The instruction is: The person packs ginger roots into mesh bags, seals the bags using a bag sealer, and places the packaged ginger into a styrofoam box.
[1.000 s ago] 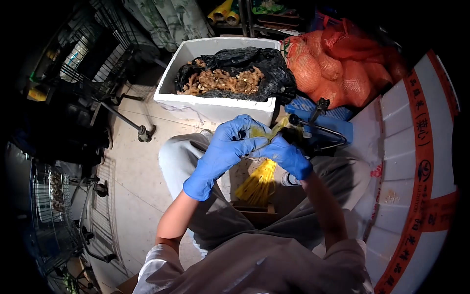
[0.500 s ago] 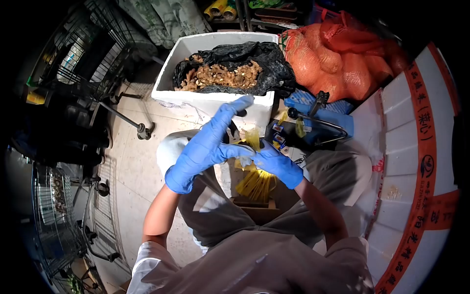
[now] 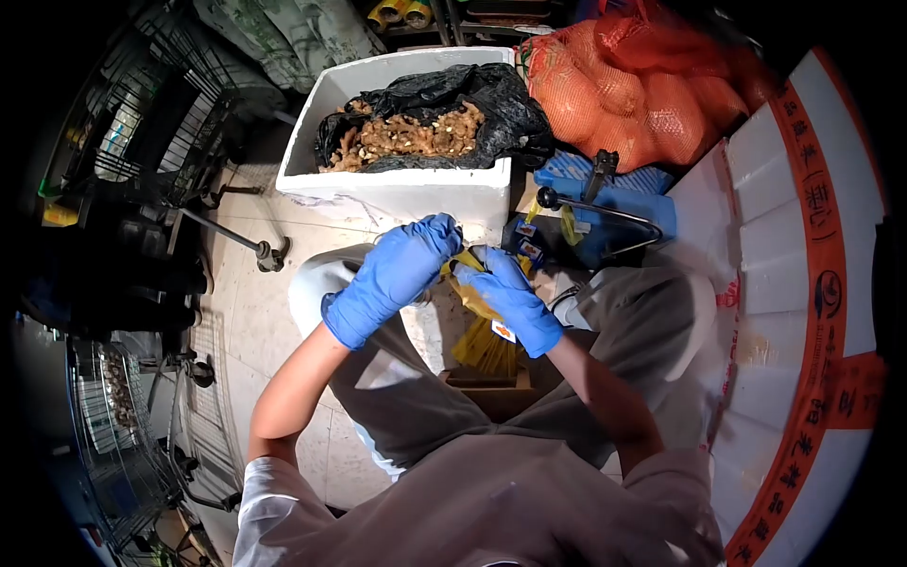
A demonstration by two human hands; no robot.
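Note:
Both my hands wear blue gloves and meet above my lap. My left hand (image 3: pixel 397 279) is closed, its curled fingertips at the upper edge of a yellow mesh bag (image 3: pixel 474 300). My right hand (image 3: pixel 515 300) pinches the same bag from the other side. Whatever the bag contains is mostly hidden by my fingers. A small white tag with an orange mark (image 3: pixel 503 331) hangs just below my right hand. Under it, a bundle of yellow mesh bags (image 3: pixel 485 348) spreads over a small cardboard box (image 3: pixel 487 380) between my legs.
Ahead stands a white foam box (image 3: pixel 397 200) holding ginger (image 3: pixel 406 137) on black plastic (image 3: pixel 515 113). Orange mesh sacks (image 3: pixel 624 90) and a blue device with a metal lever (image 3: pixel 614 222) are at the right. Wire carts (image 3: pixel 123 425) stand left; white foam boxes (image 3: pixel 775 312) line the right.
My left hand has gone from spread fingers to curled ones, closing at the yellow mesh bag. My right hand stays on the bag, and the tag now shows below it. The view has shifted slightly.

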